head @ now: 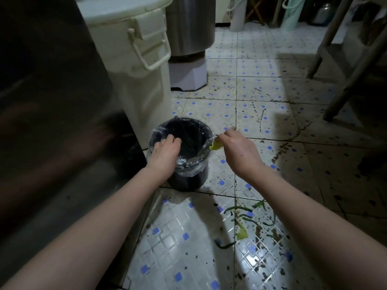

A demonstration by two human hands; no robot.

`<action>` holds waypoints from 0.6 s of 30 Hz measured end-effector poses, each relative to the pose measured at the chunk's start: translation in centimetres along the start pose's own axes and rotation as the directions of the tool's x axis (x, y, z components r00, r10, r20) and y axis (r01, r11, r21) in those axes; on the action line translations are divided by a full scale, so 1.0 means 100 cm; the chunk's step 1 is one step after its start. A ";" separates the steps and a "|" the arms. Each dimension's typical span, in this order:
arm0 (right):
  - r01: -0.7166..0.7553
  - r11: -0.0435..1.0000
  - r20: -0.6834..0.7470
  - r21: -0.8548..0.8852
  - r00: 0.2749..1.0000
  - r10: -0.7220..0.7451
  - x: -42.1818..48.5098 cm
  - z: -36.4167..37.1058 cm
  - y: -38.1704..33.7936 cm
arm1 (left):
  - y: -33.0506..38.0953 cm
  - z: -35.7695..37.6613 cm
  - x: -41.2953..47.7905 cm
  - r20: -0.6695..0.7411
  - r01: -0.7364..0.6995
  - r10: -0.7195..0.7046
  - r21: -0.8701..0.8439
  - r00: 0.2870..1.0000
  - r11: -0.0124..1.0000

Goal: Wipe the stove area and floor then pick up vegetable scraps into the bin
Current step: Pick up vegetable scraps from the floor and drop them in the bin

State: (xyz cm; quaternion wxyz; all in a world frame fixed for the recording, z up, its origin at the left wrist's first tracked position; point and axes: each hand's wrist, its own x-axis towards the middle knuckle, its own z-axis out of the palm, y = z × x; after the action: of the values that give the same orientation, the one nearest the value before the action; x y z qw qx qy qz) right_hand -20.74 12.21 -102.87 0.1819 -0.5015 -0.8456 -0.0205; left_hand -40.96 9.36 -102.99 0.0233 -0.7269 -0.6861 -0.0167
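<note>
A small dark bin (188, 178) lined with a clear plastic bag stands on the tiled floor. My left hand (166, 152) hangs over the bin's near-left rim, fingers curled down into the opening; whether it holds anything is hidden. My right hand (236, 149) sits just right of the bin's rim and pinches a yellow-green vegetable scrap (216, 145). More green scraps (244, 222), stalks and a pale leaf piece, lie on the floor below my right forearm.
A tall white lidded container (134, 59) stands behind the bin, with a steel pot on a white base (188, 76) beyond it. A dark cabinet side (52, 122) fills the left. Table legs (345, 80) rise at the right. The floor tiles (261, 97) are speckled with dirt.
</note>
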 end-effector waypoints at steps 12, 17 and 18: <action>0.048 0.996 0.109 0.074 0.992 -0.056 0.038 0.034 -0.055 | -0.035 -0.006 -0.026 -0.016 0.041 -0.042 -0.033 0.999 0.999; 0.032 0.992 0.189 0.125 0.980 -0.055 0.040 0.050 -0.063 | -0.045 -0.006 -0.031 -0.011 0.067 -0.067 -0.050 0.998 0.997; 0.031 0.992 0.188 0.126 0.981 -0.054 0.040 0.052 -0.063 | -0.046 -0.006 -0.032 -0.013 0.068 -0.069 -0.046 0.998 0.997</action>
State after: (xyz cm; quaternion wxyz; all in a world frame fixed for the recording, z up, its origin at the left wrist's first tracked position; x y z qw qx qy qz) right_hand -29.32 13.59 -105.47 0.1297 -0.4709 -0.8693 0.0759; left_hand -45.71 6.39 -102.54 0.0111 -0.7031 -0.7100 -0.0386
